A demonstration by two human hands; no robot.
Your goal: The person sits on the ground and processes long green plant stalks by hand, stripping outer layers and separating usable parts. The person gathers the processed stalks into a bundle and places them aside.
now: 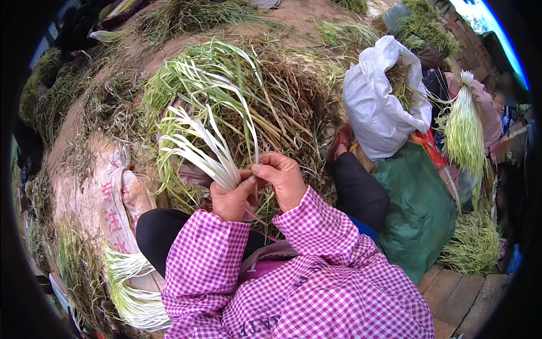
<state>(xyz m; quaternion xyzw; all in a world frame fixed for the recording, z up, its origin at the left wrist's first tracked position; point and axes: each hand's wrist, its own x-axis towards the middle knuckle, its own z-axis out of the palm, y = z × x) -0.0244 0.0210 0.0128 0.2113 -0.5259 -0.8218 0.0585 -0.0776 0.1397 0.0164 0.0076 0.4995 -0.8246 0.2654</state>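
Observation:
A bundle of white leafy stalks point(216, 154) is gripped in my left hand point(232, 195), fanning out up and to the left. Close against it, my right hand point(279, 176) pinches the lower end of one long stalk point(250, 114) between thumb and forefinger. That stalk arches up and away over a heap of green and white stalks point(190, 80). Brown, withered stems point(292, 101) lie along the right side of the heap. My fingertips nearly meet, and the bundle's lower end is partly hidden behind my hands.
A white woven sack point(368, 101) stands at the right beside a green sack point(415, 207). Another person holds up a pale bunch point(465, 123) there. At the left, a printed sack point(123, 203) lies near trimmed white stalks point(135, 292). Withered greens point(190, 17) litter the earth ground.

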